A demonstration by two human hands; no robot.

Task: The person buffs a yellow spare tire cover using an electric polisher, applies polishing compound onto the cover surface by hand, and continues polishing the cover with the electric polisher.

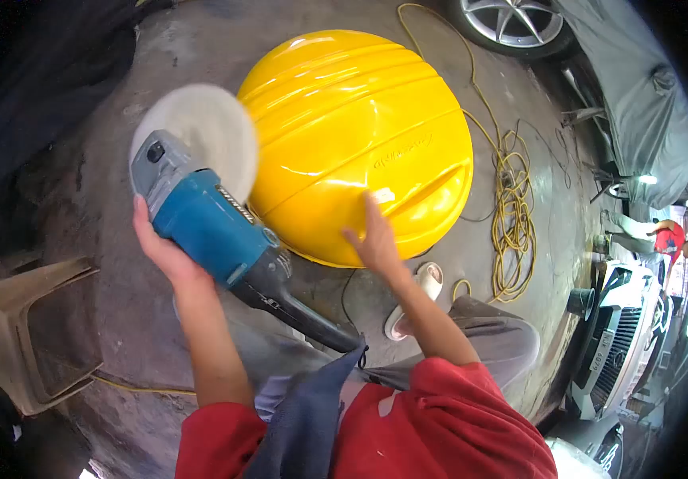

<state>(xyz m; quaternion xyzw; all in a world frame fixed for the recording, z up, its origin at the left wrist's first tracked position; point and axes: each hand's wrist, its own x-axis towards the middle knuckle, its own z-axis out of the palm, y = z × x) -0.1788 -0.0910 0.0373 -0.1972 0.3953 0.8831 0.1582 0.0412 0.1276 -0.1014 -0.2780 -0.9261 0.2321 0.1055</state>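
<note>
A blue electric polisher [215, 225] with a black rear handle lies across my lap side, its round white pad [215, 128] facing away and blurred at the rim. My left hand [170, 254] grips the polisher body near the grey gear head, most of its fingers hidden beneath. Beyond it sits a large glossy yellow domed shell [336, 120] with ridges and raised lettering. My right hand [377, 241] is open at the near side of the shell, a finger stretched out on or just above its surface; contact is hard to tell.
Coiled yellow cord [513, 231] lies on the concrete floor to the right. A worn plastic chair [21, 319] stands at left. A car wheel [516, 22] shows at the top, a car front [615, 343] at right. Another person [667, 239] is in the far right background.
</note>
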